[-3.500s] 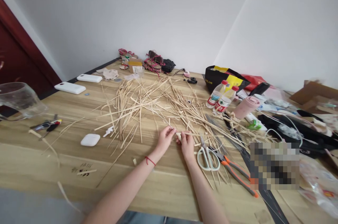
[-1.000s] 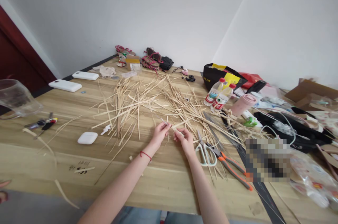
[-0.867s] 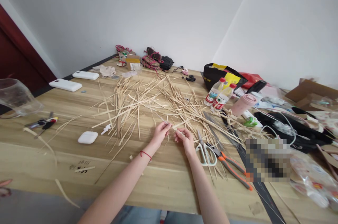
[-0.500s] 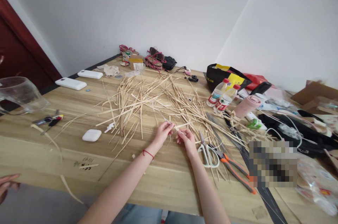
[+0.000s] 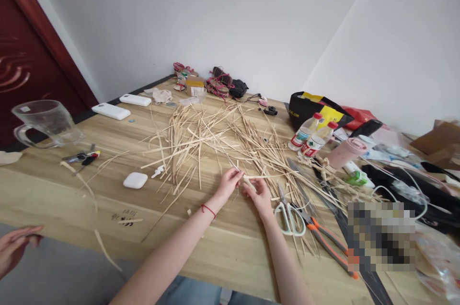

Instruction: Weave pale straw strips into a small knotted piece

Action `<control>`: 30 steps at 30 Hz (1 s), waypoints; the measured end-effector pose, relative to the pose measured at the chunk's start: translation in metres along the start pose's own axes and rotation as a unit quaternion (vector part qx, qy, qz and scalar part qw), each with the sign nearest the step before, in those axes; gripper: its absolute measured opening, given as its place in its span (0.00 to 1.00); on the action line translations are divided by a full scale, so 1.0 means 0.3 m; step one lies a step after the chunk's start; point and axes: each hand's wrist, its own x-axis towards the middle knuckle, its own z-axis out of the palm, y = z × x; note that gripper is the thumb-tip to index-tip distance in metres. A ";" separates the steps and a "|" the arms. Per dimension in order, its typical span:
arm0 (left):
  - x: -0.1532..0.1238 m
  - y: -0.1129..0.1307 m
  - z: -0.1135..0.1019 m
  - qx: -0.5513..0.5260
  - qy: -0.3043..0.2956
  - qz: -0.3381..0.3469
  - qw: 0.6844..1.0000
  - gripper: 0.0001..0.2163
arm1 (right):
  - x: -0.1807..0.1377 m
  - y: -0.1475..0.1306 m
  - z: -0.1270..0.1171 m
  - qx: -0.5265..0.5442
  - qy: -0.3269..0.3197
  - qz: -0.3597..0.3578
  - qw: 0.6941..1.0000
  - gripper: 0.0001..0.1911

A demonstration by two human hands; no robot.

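My left hand, with a red string round the wrist, pinches a thin stiff strand that runs up and left over the pile of pale straw strips. Close beside it, my right hand is closed on a short pale straw piece that sticks out to the right. Both hands rest on the wooden table at the near edge of the pile, almost touching each other.
White-handled scissors and orange-handled pliers lie right of my right hand. Two bottles, a pink cup and a black-yellow bag stand further right. An earbud case, a glass jug and another person's hand are on the left.
My view has swung a little left and down. My hands stay together at the straw. Another person's hand has come further into view at the lower left.
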 end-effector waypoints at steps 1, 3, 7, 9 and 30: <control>0.000 -0.003 -0.001 0.003 -0.003 0.000 1.000 0.16 | 0.000 0.001 -0.001 0.001 -0.005 -0.005 1.000 0.20; 0.000 -0.010 -0.004 0.012 -0.008 0.003 1.000 0.16 | 0.002 0.006 -0.003 0.002 -0.009 -0.011 1.000 0.19; 0.002 -0.023 -0.009 0.018 -0.011 0.008 1.000 0.15 | 0.007 0.018 -0.008 0.000 -0.001 -0.021 1.000 0.16; 0.002 -0.025 -0.008 0.009 -0.014 0.003 1.000 0.15 | 0.007 0.020 -0.009 -0.003 0.001 -0.025 1.000 0.16; 0.004 -0.035 -0.012 0.028 -0.024 0.006 0.999 0.15 | -0.012 0.011 -0.004 -0.106 0.005 -0.068 0.992 0.16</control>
